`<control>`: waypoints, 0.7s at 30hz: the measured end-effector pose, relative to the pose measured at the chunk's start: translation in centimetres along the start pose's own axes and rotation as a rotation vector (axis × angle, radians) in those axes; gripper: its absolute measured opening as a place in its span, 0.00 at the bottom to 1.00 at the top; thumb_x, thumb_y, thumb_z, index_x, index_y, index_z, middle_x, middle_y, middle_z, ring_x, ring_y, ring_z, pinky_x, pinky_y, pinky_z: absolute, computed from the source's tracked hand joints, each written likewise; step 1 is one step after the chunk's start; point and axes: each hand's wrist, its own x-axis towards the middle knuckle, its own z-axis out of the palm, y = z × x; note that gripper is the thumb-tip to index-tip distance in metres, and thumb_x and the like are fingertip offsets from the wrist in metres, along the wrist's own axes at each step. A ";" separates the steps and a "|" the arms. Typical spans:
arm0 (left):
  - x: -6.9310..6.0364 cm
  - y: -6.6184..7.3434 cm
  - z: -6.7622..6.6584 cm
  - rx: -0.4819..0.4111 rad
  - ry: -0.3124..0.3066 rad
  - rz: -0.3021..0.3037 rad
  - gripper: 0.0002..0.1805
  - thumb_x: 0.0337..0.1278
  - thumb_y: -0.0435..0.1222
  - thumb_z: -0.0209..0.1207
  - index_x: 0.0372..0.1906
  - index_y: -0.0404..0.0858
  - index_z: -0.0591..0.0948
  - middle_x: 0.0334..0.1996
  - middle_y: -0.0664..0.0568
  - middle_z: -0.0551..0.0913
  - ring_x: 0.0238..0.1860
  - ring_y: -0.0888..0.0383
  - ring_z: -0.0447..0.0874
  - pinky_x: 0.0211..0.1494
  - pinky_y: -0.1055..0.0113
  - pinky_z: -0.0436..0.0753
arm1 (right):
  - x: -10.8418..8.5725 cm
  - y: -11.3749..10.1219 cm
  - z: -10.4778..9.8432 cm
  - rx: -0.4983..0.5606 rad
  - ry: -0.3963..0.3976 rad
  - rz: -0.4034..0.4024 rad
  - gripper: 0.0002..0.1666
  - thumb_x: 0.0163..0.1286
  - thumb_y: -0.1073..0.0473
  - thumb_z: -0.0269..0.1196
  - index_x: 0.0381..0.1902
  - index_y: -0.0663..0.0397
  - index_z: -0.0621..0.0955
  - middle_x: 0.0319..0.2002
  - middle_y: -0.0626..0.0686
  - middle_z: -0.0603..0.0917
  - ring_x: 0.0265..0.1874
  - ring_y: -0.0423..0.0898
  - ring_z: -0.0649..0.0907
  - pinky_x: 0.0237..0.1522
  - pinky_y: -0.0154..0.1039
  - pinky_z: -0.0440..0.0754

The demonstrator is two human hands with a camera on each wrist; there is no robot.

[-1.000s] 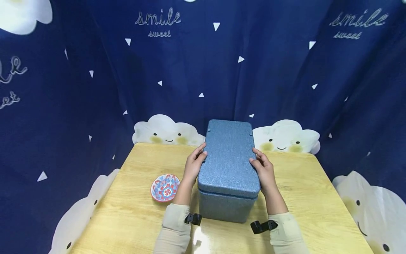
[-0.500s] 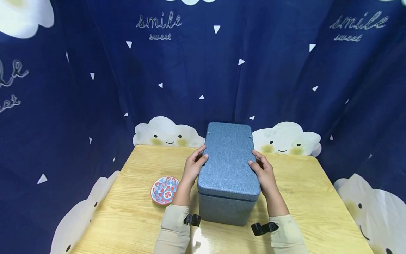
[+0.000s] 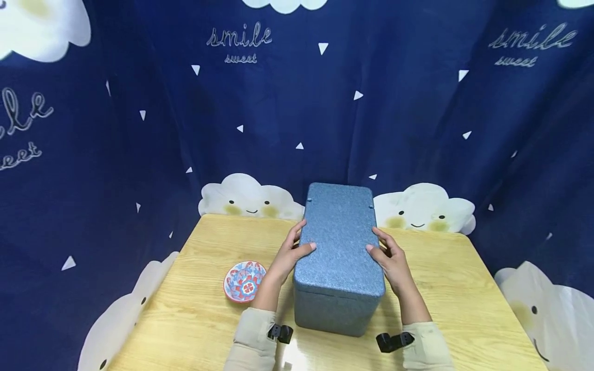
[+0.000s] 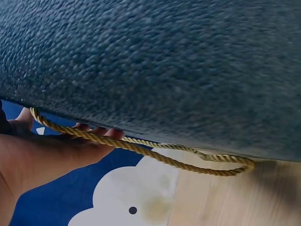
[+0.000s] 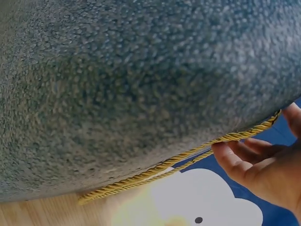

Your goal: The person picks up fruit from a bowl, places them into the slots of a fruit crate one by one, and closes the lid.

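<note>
A speckled blue foam box point(image 3: 331, 313) with its lid point(image 3: 341, 242) on top stands in the middle of the table. My left hand point(image 3: 286, 260) holds the lid's left edge, thumb flat on the top and fingers along the side. On the opposite edge my right hand point(image 3: 394, 264) grips likewise, its thumb on the top. A gold twisted rope point(image 4: 174, 162) hangs along the box's side in the left wrist view, beside the fingers. Another gold rope point(image 5: 155, 172) runs past my right fingertips in the right wrist view. The inside of the box is hidden.
A small bowl point(image 3: 242, 281) with a red and blue pattern sits left of the box, close to my left forearm. The wooden table point(image 3: 185, 309) ends in front of a dark blue curtain point(image 3: 297, 93) printed with clouds.
The dark gap under the lid's front edge has closed, so the lid sits lower on the box. My left thumb has slid farther in over the lid. The view has shifted slightly.
</note>
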 end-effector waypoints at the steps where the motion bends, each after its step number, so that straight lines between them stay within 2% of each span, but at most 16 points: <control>1: -0.2 0.3 0.2 0.002 0.001 0.004 0.38 0.56 0.33 0.56 0.72 0.40 0.55 0.64 0.33 0.58 0.58 0.42 0.63 0.56 0.53 0.67 | 0.0 0.1 -0.1 -0.007 0.004 -0.003 0.32 0.68 0.57 0.59 0.68 0.55 0.64 0.68 0.62 0.57 0.63 0.56 0.62 0.53 0.38 0.68; 4: -0.7 0.7 0.6 0.006 0.018 0.002 0.38 0.56 0.34 0.56 0.71 0.40 0.55 0.64 0.34 0.59 0.58 0.43 0.64 0.55 0.54 0.67 | -0.1 0.3 -0.2 -0.039 0.007 -0.007 0.33 0.67 0.56 0.60 0.68 0.54 0.65 0.67 0.63 0.59 0.63 0.58 0.61 0.56 0.50 0.65; 10: -0.8 1.2 0.5 0.001 0.022 -0.001 0.37 0.58 0.34 0.55 0.72 0.40 0.55 0.64 0.35 0.60 0.58 0.43 0.64 0.55 0.53 0.68 | 0.4 -0.1 -0.4 -0.115 -0.029 -0.022 0.33 0.68 0.55 0.59 0.68 0.52 0.64 0.60 0.65 0.67 0.56 0.56 0.70 0.51 0.42 0.70; 11: -0.9 1.2 0.4 0.012 0.013 -0.001 0.37 0.58 0.35 0.55 0.72 0.40 0.55 0.64 0.34 0.59 0.58 0.42 0.64 0.55 0.53 0.69 | 0.4 -0.2 -0.4 -0.120 -0.053 -0.023 0.33 0.69 0.54 0.58 0.69 0.52 0.62 0.60 0.66 0.66 0.57 0.56 0.69 0.51 0.42 0.70; 13: -0.7 1.2 0.2 0.029 -0.005 0.006 0.37 0.58 0.34 0.55 0.71 0.39 0.54 0.62 0.33 0.60 0.56 0.42 0.66 0.53 0.53 0.71 | 0.4 -0.4 -0.7 -0.125 -0.111 -0.024 0.34 0.70 0.55 0.56 0.70 0.53 0.59 0.62 0.67 0.63 0.59 0.60 0.66 0.54 0.49 0.68; 17: 0.9 -0.2 -0.9 0.092 -0.054 -0.008 0.40 0.57 0.36 0.58 0.72 0.45 0.54 0.64 0.35 0.59 0.57 0.41 0.66 0.52 0.51 0.71 | 1.1 -0.6 -1.4 -0.146 -0.212 -0.018 0.35 0.70 0.56 0.55 0.71 0.52 0.56 0.63 0.69 0.60 0.60 0.65 0.63 0.53 0.57 0.66; 21: 3.8 -1.5 -1.8 0.196 -0.075 0.006 0.40 0.56 0.42 0.61 0.72 0.51 0.55 0.67 0.38 0.54 0.63 0.40 0.59 0.57 0.46 0.66 | 3.2 -0.4 -1.6 -0.179 -0.225 -0.015 0.37 0.69 0.54 0.58 0.71 0.51 0.57 0.62 0.70 0.62 0.59 0.65 0.65 0.52 0.59 0.67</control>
